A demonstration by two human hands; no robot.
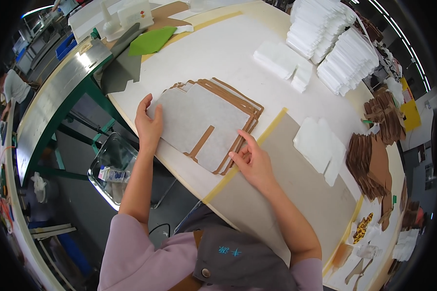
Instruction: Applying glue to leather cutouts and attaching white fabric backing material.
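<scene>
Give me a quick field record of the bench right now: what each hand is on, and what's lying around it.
left hand: flat on the left edge of the flat carton stack
right hand: fingers at the stack's right edge
stack: grey face up, brown edges fanned out, lying on the white worktable
behind: white folded stacks, green sheet
right: brown cardboard pieces, white sheets
below the table: wire basket

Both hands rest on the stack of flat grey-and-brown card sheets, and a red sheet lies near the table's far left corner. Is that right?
Not quite. In the head view the sheet at the far left corner is green, not red. The left hand and right hand do rest on the card stack.
</scene>
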